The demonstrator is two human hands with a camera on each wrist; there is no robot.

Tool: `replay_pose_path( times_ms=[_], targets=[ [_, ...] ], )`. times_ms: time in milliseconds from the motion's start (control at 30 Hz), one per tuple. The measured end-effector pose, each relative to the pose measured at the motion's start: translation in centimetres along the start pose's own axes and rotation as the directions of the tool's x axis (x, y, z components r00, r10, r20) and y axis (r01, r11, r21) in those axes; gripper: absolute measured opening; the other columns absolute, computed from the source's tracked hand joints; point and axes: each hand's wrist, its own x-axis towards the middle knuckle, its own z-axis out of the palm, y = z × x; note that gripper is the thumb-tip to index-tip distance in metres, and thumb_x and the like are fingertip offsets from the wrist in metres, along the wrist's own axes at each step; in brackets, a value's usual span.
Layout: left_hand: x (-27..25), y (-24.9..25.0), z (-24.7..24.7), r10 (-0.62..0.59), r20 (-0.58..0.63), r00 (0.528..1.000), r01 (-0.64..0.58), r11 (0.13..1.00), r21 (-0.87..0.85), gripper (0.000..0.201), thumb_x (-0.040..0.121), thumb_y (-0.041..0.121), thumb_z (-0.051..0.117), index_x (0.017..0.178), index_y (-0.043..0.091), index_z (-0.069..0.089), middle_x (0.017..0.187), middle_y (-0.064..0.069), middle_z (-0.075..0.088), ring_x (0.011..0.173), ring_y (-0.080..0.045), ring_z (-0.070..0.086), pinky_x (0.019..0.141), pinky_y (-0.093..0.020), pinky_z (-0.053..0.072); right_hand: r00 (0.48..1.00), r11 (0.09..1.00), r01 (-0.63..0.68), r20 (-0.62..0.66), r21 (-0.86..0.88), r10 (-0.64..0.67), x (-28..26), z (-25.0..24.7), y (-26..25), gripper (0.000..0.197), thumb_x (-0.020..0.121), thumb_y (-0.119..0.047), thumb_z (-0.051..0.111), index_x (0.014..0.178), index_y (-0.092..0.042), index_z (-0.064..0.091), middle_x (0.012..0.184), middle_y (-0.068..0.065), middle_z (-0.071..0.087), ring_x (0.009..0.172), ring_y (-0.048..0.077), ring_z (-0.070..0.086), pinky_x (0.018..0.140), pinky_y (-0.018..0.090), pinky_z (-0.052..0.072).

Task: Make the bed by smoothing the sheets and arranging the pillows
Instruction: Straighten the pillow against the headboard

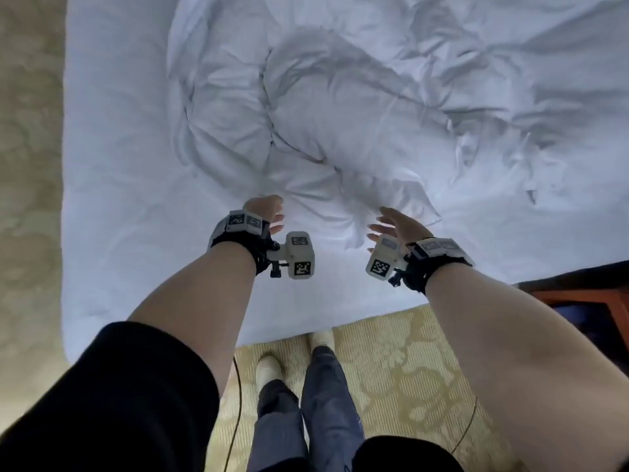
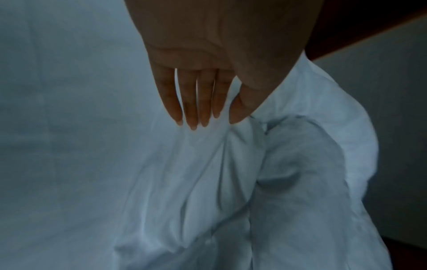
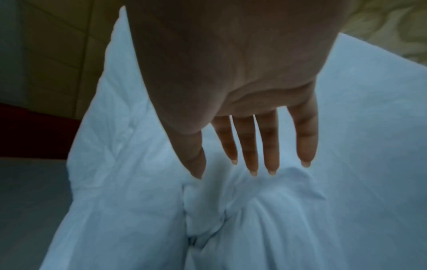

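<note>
A crumpled white duvet lies bunched across the white bed sheet. My left hand hovers at the near edge of the bunch, fingers straight and together, holding nothing. In the left wrist view the left hand's fingertips hang just above the folds of the duvet. My right hand is spread open just right of the same bunched end. The right wrist view shows the fingers splayed over a ridge of the duvet, not touching it. No pillow can be told apart from the bedding.
The bed's near edge runs just ahead of my feet on patterned beige carpet. A dark wooden bedside piece stands at the right. Carpet also lines the left side. A thin cable hangs by my legs.
</note>
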Motion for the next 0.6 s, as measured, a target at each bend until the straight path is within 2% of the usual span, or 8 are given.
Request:
replay_pose_path(
  times_ms=[100,167,267,300,367,433,500,600],
  targets=[
    [2.4,-0.7,-0.3,-0.051,-0.142,0.988,0.050,0.999,-0.013,0.037,0.088,0.034,0.057,0.116,0.010,0.053,0.115,-0.009,0.058,0.091,-0.020,0.059,0.078,-0.035,0.056,0.998,0.985,-0.036,-0.047,-0.167,0.029,1.6,-0.4,-0.1,0.056,0.090,-0.049,0.054,0.139,-0.023,0.044,0.136,0.001,0.051,0.113,0.019,0.057,0.083,0.038,0.050],
    [3.1,-1.5,-0.7,-0.119,-0.231,0.966,0.122,0.992,0.001,0.071,0.071,0.058,0.061,0.127,0.017,0.045,0.109,-0.008,0.060,0.086,-0.023,0.063,0.085,-0.042,0.055,0.996,0.959,-0.062,-0.083,-0.276,0.041,2.0,-0.6,0.1,0.058,0.090,-0.056,0.048,0.142,-0.031,0.040,0.136,0.001,0.050,0.096,0.015,0.056,0.059,0.031,0.044],
    [4.5,-2.5,-0.8,-0.174,-0.348,0.921,0.215,0.973,0.083,0.116,0.038,0.088,0.053,0.137,0.029,0.040,0.119,-0.006,0.059,0.099,-0.032,0.063,0.090,-0.050,0.048,0.991,0.971,-0.112,-0.101,-0.210,0.093,2.5,-0.4,0.5,0.063,0.084,-0.065,0.050,0.139,-0.034,0.041,0.135,-0.001,0.051,0.077,0.011,0.060,0.043,0.023,0.046],
    [5.2,-2.8,-0.8,-0.168,-0.367,0.915,0.217,0.971,0.095,0.126,0.031,0.093,0.049,0.139,0.030,0.039,0.125,-0.004,0.057,0.104,-0.034,0.061,0.092,-0.050,0.046,0.988,0.980,-0.128,-0.100,-0.149,0.114,2.6,-0.2,0.6,0.066,0.080,-0.069,0.053,0.136,-0.035,0.043,0.130,-0.002,0.053,0.077,0.014,0.063,0.045,0.024,0.048],
    [5.6,-3.3,-0.4,-0.189,-0.389,0.901,0.233,0.970,0.068,0.138,0.020,0.101,0.043,0.138,0.029,0.041,0.125,-0.003,0.058,0.103,-0.033,0.060,0.092,-0.050,0.045,0.987,0.986,-0.141,-0.091,-0.086,0.133,3.1,0.0,0.8,0.079,0.072,-0.074,0.058,0.138,-0.032,0.043,0.130,-0.002,0.056,0.096,0.021,0.065,0.066,0.033,0.052],
    [4.5,-3.1,0.6,-0.212,-0.370,0.905,0.232,0.973,0.011,0.125,0.029,0.101,0.043,0.126,0.023,0.049,0.106,-0.005,0.063,0.092,-0.031,0.064,0.087,-0.047,0.050,0.986,0.986,-0.150,-0.084,-0.074,0.144,3.4,0.4,0.7,0.086,0.068,-0.076,0.059,0.139,-0.029,0.044,0.134,0.000,0.056,0.111,0.026,0.061,0.080,0.038,0.048],
    [3.9,-2.7,1.5,-0.234,-0.308,0.922,0.220,0.972,-0.080,0.102,0.042,0.096,0.050,0.119,0.028,0.049,0.093,-0.003,0.059,0.084,-0.028,0.067,0.080,-0.042,0.055,0.984,0.986,-0.166,-0.065,-0.028,0.163,3.6,0.8,0.4,0.084,0.071,-0.076,0.056,0.136,-0.024,0.045,0.126,0.002,0.059,0.090,0.026,0.067,0.066,0.034,0.051],
    [4.7,-2.7,2.2,-0.258,-0.101,0.961,0.214,0.922,-0.323,0.122,0.026,0.087,0.069,0.134,0.037,0.041,0.126,-0.006,0.054,0.081,-0.030,0.071,0.072,-0.046,0.057,0.987,0.986,-0.159,0.015,0.041,0.158,3.4,1.8,-0.5,0.077,0.074,-0.074,0.057,0.128,-0.019,0.052,0.099,0.006,0.065,0.058,0.023,0.065,0.049,0.030,0.052]
  ],
)
